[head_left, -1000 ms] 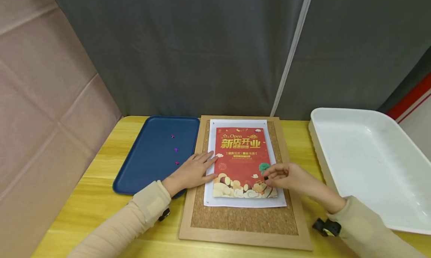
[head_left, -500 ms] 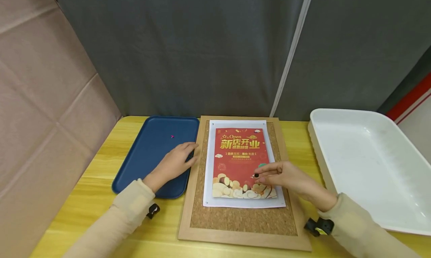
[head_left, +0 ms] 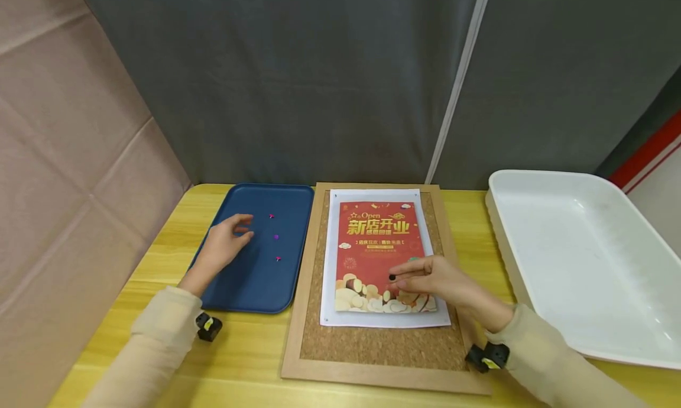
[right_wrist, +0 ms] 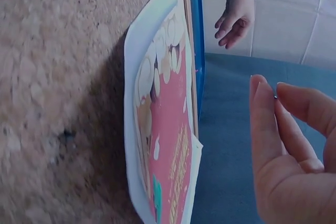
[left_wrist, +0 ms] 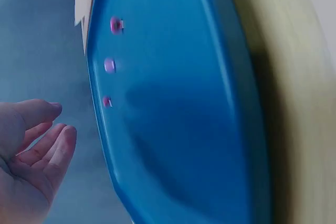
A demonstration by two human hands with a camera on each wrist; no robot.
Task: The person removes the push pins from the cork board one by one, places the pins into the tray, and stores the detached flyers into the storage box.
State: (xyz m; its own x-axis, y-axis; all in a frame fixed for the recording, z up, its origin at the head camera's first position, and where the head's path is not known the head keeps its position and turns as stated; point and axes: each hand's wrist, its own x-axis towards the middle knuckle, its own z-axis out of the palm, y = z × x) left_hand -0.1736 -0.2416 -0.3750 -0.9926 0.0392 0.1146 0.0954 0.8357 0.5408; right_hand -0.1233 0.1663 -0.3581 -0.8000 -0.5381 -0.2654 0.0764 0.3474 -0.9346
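The right hand (head_left: 436, 281) pinches a small black pushpin (head_left: 392, 277) over the lower half of the red poster (head_left: 380, 254), which lies on a cork board (head_left: 383, 343). The left hand (head_left: 223, 245) hovers relaxed and empty over the blue tray (head_left: 250, 290), near three purple pushpins (head_left: 276, 237), probably plastic-headed. A white tub (head_left: 580, 260) sits right. The poster reads "Open".

The left hand (left_wrist: 31, 150) is open near the blue tray (left_wrist: 178, 119), which holds three pink pins (left_wrist: 109, 65).
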